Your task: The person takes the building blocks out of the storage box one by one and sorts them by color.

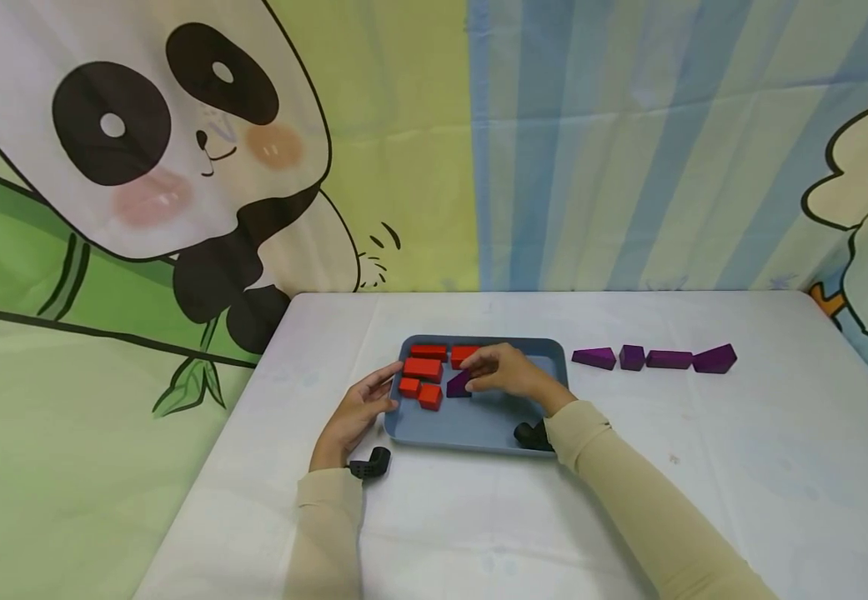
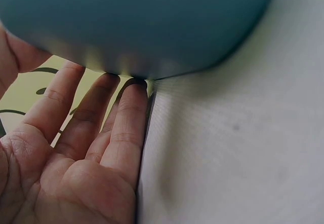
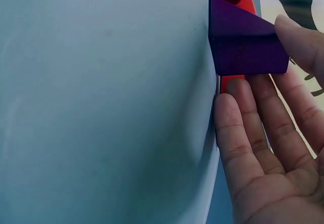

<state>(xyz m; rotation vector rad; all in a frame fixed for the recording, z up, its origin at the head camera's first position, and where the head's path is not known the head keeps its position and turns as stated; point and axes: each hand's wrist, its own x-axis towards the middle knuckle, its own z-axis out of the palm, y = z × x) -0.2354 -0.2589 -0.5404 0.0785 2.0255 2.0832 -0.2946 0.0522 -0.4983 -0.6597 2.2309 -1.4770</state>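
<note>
A blue-grey tray point(image 1: 479, 436) lies on the table, with several red blocks point(image 1: 423, 368) grouped toward its left side and back. My right hand point(image 1: 507, 372) reaches over the tray and pinches a purple slant-sided block point(image 1: 458, 385). In the right wrist view, the thumb lies on one edge of this purple block point(image 3: 248, 41), with the fingers point(image 3: 235, 133) below it. My left hand point(image 1: 358, 410) touches the tray's left side with fairly straight fingers. Close up in the left wrist view, its fingertips point(image 2: 134, 89) meet the outer wall of the tray point(image 2: 142, 31).
Right of the tray, several purple blocks point(image 1: 669, 359) stand in a row on the white table point(image 1: 434, 517). A black wrist device point(image 1: 372, 463) sits by the left wrist, another point(image 1: 531, 435) by the right. Behind the table hangs a cartoon-printed cloth point(image 1: 403, 125).
</note>
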